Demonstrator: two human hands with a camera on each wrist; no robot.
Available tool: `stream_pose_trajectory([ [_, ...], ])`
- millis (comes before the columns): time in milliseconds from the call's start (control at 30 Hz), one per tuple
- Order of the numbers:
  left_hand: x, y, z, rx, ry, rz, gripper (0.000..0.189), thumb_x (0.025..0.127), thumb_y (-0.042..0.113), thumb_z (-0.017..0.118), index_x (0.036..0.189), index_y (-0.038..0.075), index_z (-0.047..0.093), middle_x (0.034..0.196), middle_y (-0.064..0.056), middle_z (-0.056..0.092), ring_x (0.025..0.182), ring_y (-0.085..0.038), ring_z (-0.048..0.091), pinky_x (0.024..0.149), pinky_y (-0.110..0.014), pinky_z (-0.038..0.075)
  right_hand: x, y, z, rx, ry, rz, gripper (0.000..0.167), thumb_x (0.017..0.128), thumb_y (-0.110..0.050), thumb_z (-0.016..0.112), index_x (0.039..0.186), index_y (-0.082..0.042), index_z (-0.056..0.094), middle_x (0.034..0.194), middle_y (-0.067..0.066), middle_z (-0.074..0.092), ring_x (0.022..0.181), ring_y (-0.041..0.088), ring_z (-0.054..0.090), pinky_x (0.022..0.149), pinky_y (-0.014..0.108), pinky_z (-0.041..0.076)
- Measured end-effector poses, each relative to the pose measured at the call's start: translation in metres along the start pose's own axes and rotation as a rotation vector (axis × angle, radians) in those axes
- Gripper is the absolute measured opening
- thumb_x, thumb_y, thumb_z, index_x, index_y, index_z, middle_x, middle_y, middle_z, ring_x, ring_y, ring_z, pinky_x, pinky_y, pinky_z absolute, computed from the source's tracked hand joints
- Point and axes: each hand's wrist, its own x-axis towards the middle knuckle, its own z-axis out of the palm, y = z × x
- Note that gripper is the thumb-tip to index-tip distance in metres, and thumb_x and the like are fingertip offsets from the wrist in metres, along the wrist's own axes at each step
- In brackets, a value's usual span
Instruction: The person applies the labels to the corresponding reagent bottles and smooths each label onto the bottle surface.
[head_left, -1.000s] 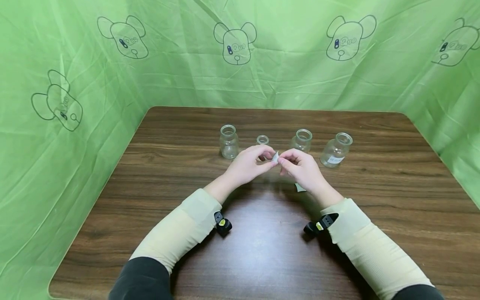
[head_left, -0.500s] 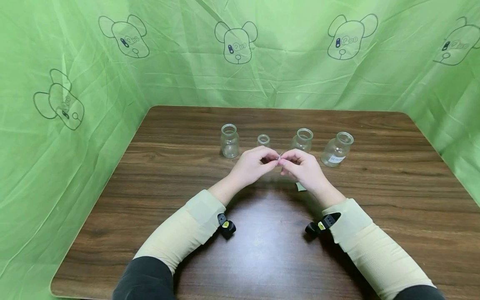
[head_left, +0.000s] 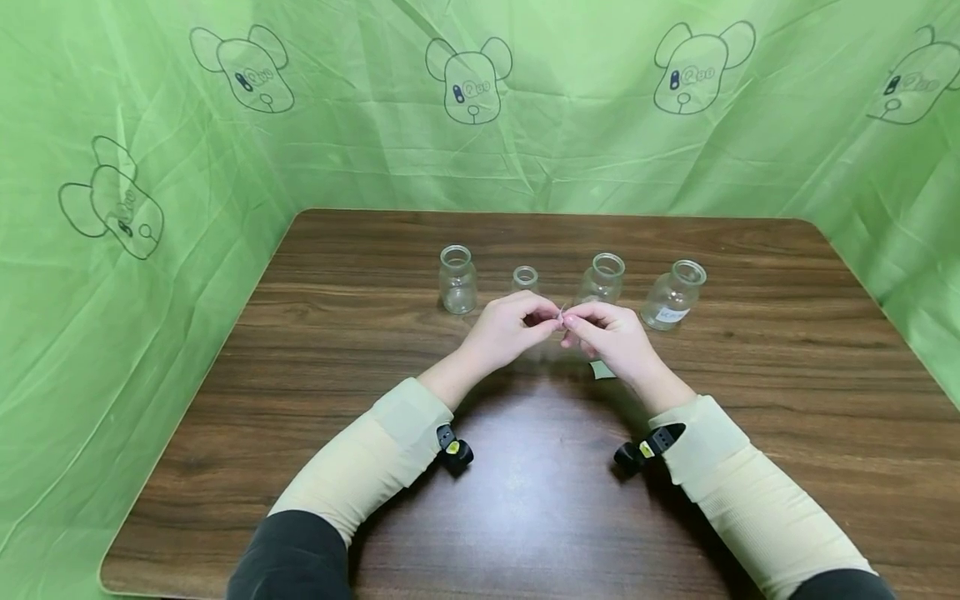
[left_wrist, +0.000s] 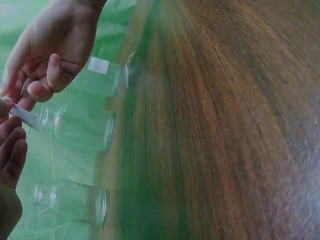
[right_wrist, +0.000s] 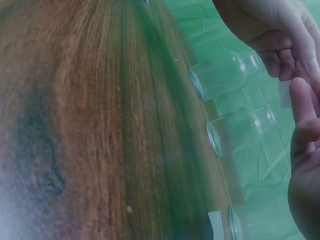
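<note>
Over the table, in front of the glass bottles, my left hand (head_left: 512, 329) and right hand (head_left: 617, 337) meet fingertip to fingertip. Between them is a small white label (left_wrist: 24, 116), pinched by thumb and forefinger of each hand and mostly covered by the fingers in the head view. Just behind the hands stand a small bottle (head_left: 526, 277) and a larger clear bottle (head_left: 604, 279), both partly hidden. A light piece of paper (head_left: 602, 370) lies on the table beneath my right hand.
Another clear bottle (head_left: 457, 283) stands at the left of the row. At the right end, a bottle (head_left: 678, 292) bears a white label with print. The brown wooden table (head_left: 300, 350) is bordered at the back and sides by green cloth (head_left: 360, 150).
The label, its face visible a second ago, is now turned nearly edge-on between the fingertips. My left hand has shifted slightly right toward the right hand. The bottles stay in place.
</note>
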Motion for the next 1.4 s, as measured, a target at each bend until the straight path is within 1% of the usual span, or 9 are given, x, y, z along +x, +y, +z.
stream_pose_trajectory([
  [267, -0.0005, -0.0009, 0.0004, 0.0, -0.001, 0.001, 0.012, 0.088, 0.022, 0.066, 0.096, 0.014, 0.07, 0.09, 0.006, 0.065, 0.083, -0.003, 0.057, 0.076, -0.014, 0.043, 0.0009, -0.0003, -0.0002, -0.036, -0.015, 0.008, 0.017, 0.092, -0.007, 0.059, 0.096, 0.009, 0.062, 0.078, -0.003, 0.068, 0.054, 0.013, 0.056, 0.044, 0.02, 0.037],
  [533, -0.0011, -0.0035, 0.0016, 0.021, 0.005, 0.027, 0.013, 0.088, 0.023, 0.066, 0.096, 0.014, 0.071, 0.09, 0.006, 0.065, 0.084, -0.004, 0.057, 0.076, -0.015, 0.043, 0.0026, 0.0037, -0.0027, -0.034, -0.031, 0.048, 0.017, 0.091, -0.008, 0.06, 0.097, 0.007, 0.062, 0.081, 0.013, 0.068, 0.055, 0.017, 0.057, 0.045, 0.021, 0.037],
  [633, -0.0012, -0.0049, 0.0026, 0.03, 0.01, 0.05, 0.013, 0.088, 0.023, 0.066, 0.095, 0.013, 0.071, 0.09, 0.006, 0.065, 0.084, -0.004, 0.057, 0.076, -0.015, 0.043, 0.0031, 0.0052, -0.0032, -0.034, -0.029, 0.058, 0.014, 0.091, -0.01, 0.061, 0.095, 0.003, 0.064, 0.083, 0.015, 0.067, 0.055, 0.018, 0.057, 0.045, 0.02, 0.037],
  [767, -0.0017, -0.0063, 0.0039, 0.073, 0.024, 0.098, 0.012, 0.087, 0.021, 0.067, 0.095, 0.013, 0.071, 0.089, 0.005, 0.065, 0.082, -0.004, 0.056, 0.074, -0.015, 0.042, 0.0032, 0.0062, -0.0033, -0.056, -0.022, 0.062, 0.014, 0.09, -0.014, 0.064, 0.093, 0.0, 0.066, 0.081, 0.012, 0.068, 0.054, 0.022, 0.057, 0.044, 0.021, 0.038],
  [967, -0.0027, -0.0042, 0.0062, 0.088, 0.068, 0.182, 0.007, 0.086, 0.015, 0.068, 0.09, 0.01, 0.071, 0.085, 0.003, 0.065, 0.077, -0.007, 0.057, 0.071, -0.015, 0.043, 0.0022, 0.0, -0.0006, -0.169, -0.024, -0.001, 0.013, 0.09, -0.009, 0.062, 0.092, 0.003, 0.062, 0.074, 0.016, 0.068, 0.043, 0.014, 0.047, 0.041, 0.023, 0.038],
  [1100, -0.0024, -0.002, 0.0067, 0.059, 0.061, 0.178, 0.007, 0.085, 0.016, 0.068, 0.089, 0.011, 0.072, 0.085, 0.003, 0.067, 0.078, -0.005, 0.058, 0.071, -0.014, 0.043, 0.0009, -0.0018, 0.0011, -0.237, -0.007, -0.036, 0.006, 0.09, -0.003, 0.06, 0.088, 0.002, 0.058, 0.074, 0.02, 0.066, 0.045, 0.01, 0.046, 0.041, 0.021, 0.037],
  [1200, -0.0021, -0.0002, 0.0064, 0.045, 0.046, 0.169, 0.009, 0.085, 0.017, 0.068, 0.091, 0.011, 0.073, 0.087, 0.003, 0.068, 0.079, -0.005, 0.06, 0.071, -0.014, 0.044, 0.0, -0.0014, 0.0026, -0.258, 0.007, -0.044, 0.004, 0.089, 0.0, 0.058, 0.085, 0.0, 0.056, 0.073, 0.021, 0.065, 0.053, 0.014, 0.055, 0.046, 0.019, 0.038],
  [1333, -0.001, 0.0011, 0.0063, 0.052, 0.023, 0.124, 0.011, 0.087, 0.018, 0.066, 0.092, 0.012, 0.073, 0.089, 0.003, 0.069, 0.082, -0.005, 0.061, 0.072, -0.013, 0.044, -0.0008, -0.0003, 0.0045, -0.273, 0.011, -0.05, 0.005, 0.088, 0.003, 0.057, 0.084, 0.0, 0.055, 0.072, 0.021, 0.063, 0.065, 0.022, 0.061, 0.053, 0.018, 0.041],
  [1400, 0.0, 0.0017, 0.0066, 0.043, 0.008, 0.092, 0.012, 0.088, 0.02, 0.065, 0.092, 0.012, 0.073, 0.089, 0.003, 0.07, 0.082, -0.004, 0.061, 0.072, -0.014, 0.044, -0.0013, -0.0016, 0.0055, -0.291, 0.011, -0.049, 0.006, 0.087, 0.004, 0.056, 0.083, 0.0, 0.054, 0.069, 0.018, 0.061, 0.063, 0.019, 0.06, 0.055, 0.018, 0.042],
])
